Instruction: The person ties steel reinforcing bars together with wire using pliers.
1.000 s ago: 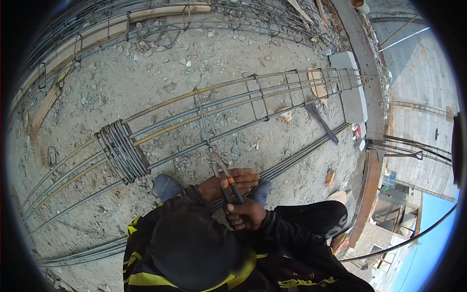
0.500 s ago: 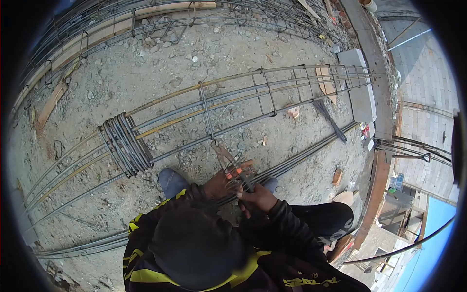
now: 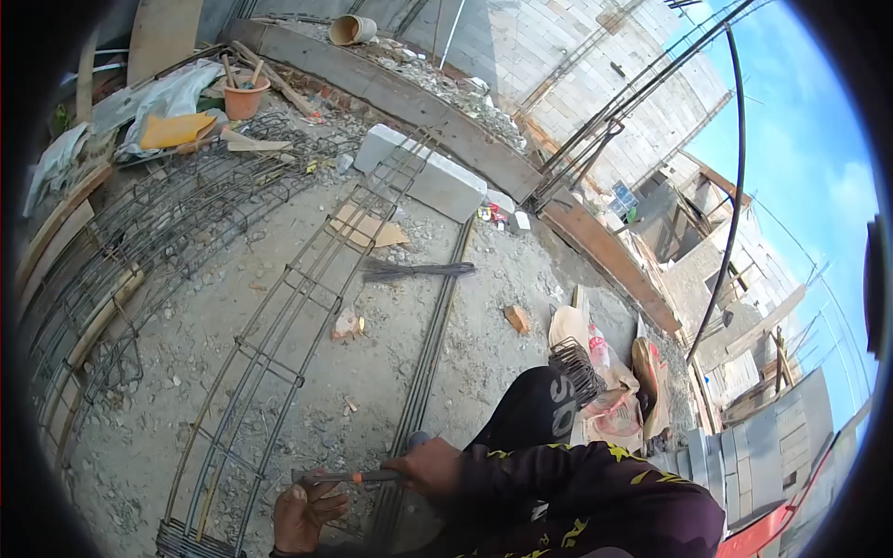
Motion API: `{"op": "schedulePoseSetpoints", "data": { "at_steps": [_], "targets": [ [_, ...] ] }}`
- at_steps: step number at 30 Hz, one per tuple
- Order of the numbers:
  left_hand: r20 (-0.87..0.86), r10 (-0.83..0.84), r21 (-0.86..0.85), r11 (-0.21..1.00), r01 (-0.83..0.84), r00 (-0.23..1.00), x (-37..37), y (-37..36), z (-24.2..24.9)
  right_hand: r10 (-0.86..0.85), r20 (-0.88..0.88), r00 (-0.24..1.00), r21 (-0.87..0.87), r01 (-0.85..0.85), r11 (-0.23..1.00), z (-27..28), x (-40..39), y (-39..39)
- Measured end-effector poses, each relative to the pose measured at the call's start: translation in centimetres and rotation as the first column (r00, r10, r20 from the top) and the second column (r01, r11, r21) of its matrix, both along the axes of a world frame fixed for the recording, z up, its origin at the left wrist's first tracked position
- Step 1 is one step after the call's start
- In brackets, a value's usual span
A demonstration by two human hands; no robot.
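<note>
My right hand point(image 3: 433, 467) grips the handles of a pair of pincers point(image 3: 365, 477) with an orange mark. The tool points left, its head close above my left hand point(image 3: 305, 514), whose thumb is up and whose fingers are apart. Beside my left hand runs a long rebar cage point(image 3: 270, 367) with square stirrups tied along it. A tight stack of stirrups point(image 3: 191, 541) sits around its near end, partly cut off by the view. Under my right hand lies a bundle of straight rebar point(image 3: 423, 372).
A bunch of dark tie wire point(image 3: 419, 271) lies across the rebar bundle. Pale blocks point(image 3: 433, 181) support the cage's far end. More rebar cages point(image 3: 158, 242) fill the left side. A brick piece point(image 3: 517, 319) and a heap of small bent stirrups point(image 3: 577, 370) lie to the right.
The view has swung toward the far right end of the cage. The pincers, earlier pointing at the cage's near bar between both hands, now lie level in my right hand; my left fingers have spread.
</note>
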State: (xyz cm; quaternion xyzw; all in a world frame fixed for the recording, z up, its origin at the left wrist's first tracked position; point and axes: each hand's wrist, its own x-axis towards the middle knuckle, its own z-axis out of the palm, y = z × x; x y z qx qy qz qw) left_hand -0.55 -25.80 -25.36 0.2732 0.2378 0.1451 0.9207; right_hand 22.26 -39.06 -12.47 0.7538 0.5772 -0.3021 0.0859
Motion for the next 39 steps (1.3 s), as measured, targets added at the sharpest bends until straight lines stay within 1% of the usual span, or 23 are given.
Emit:
{"op": "schedulePoseSetpoints", "data": {
  "at_steps": [3,5,6,9,10,11,13,14,17,18,20,21,22,23,24,25,26,27,28,31,33,37,39],
  "targets": [
    [-0.082,0.012,-0.002,1.0,-0.012,0.997,1.6,0.7,4.4,0.052,0.1,0.994,0.012,-0.054,0.998,1.3,1.9,0.5],
    [-0.155,-0.011,0.098,0.995,0.026,0.988,1.8,1.0,2.7,0.052,0.158,0.986,-0.001,-0.052,0.999,3.2,3.2,1.2],
    [-0.191,-0.022,0.144,0.988,0.05,0.981,2.3,1.0,2.1,0.073,0.189,0.979,0.113,-0.095,0.989,2.8,4.1,0.9],
    [-0.043,0.125,-0.011,0.992,-0.125,0.991,3.7,0.7,1.7,0.188,-0.014,0.982,0.064,-0.187,0.98,2.1,7.2,1.7],
    [-0.026,0.14,0.132,0.982,-0.136,0.99,3.6,1.1,1.3,0.161,-0.454,0.876,0.201,-0.075,0.977,-1.2,9.0,0.9],
    [-0.155,0.2,0.416,0.901,-0.12,0.967,3.7,0.9,2.6,-0.069,-0.642,0.763,-0.047,0.05,0.998,-0.7,8.7,1.2],
    [-0.313,0.405,0.841,0.539,0.052,0.859,4.4,0.5,6.3,-0.555,-0.73,0.398,-0.561,0.116,0.82,1.6,8.2,2.1],
    [-0.223,0.557,0.974,0.154,0.164,0.8,4.4,0.4,3.9,-0.317,-0.783,0.535,-0.361,0.023,0.932,-2.1,8.9,1.6],
    [-0.302,0.643,0.896,-0.062,0.441,0.704,3.5,0.3,4.7,0.008,-0.702,0.712,-0.121,-0.13,0.984,-2.9,9.7,3.2],
    [-0.45,0.452,0.892,0.266,0.365,0.77,2.9,0.8,5.6,0.087,-0.596,0.798,-0.107,-0.186,0.977,-3.1,9.8,3.5],
    [-0.465,-0.029,0.516,0.803,0.298,0.885,1.3,3.1,7.3,-0.019,-0.724,0.69,-0.216,-0.201,0.955,-2.1,10.8,4.1],
    [-0.173,0.015,0.379,0.924,0.053,0.985,0.9,3.8,5.0,-0.071,-0.776,0.627,-0.265,-0.221,0.939,-1.2,11.2,4.7],
    [0.111,0.139,0.156,0.975,-0.156,0.984,0.2,4.2,1.0,-0.306,-0.803,0.512,-0.447,-0.177,0.877,0.1,11.1,4.7],
    [0.341,0.322,-0.116,0.947,-0.3,0.883,-0.7,4.2,-1.3,-0.375,-0.797,0.472,-0.477,-0.114,0.871,1.3,10.8,4.8],
    [-0.059,0.446,0.292,0.863,-0.412,0.893,-0.7,3.8,-0.2,-0.448,-0.787,0.425,-0.522,-0.07,0.85,2.3,10.5,4.8],
    [-0.237,0.537,0.579,0.748,-0.326,0.81,1.0,2.5,3.6,-0.529,-0.764,0.369,-0.586,-0.057,0.808,3.0,9.9,4.7],
    [-0.253,0.508,0.72,0.667,-0.19,0.823,1.1,2.4,4.3,-0.538,-0.754,0.377,-0.58,0.003,0.815,3.8,9.7,5.0],
    [-0.234,0.509,0.709,0.672,-0.213,0.828,1.5,2.0,4.9,-0.546,-0.742,0.388,-0.577,0.043,0.815,4.1,10.1,5.6],
    [-0.201,0.462,0.687,0.695,-0.212,0.864,1.2,2.2,5.7,-0.4,-0.764,0.506,-0.457,0.013,0.889,2.8,10.8,6.1],
    [-0.124,0.435,0.572,0.765,-0.294,0.892,1.3,2.6,6.2,-0.279,-0.695,0.662,-0.196,0.199,0.96,2.1,10.1,7.6],
    [-0.069,0.429,0.499,0.796,-0.341,0.901,1.3,2.4,5.7,-0.304,-0.675,0.672,-0.114,0.312,0.943,-0.7,11.0,9.2],
    [0.005,0.416,0.33,0.858,-0.394,0.91,1.9,2.2,5.8,-0.029,-0.442,0.897,0.396,0.224,0.891,-6.2,12.7,14.1],
    [0.054,0.435,0.26,0.863,-0.433,0.899,2.1,2.4,5.4,0.035,-0.282,0.959,0.525,0.124,0.842,-7.9,12.8,15.3]
  ]
}}
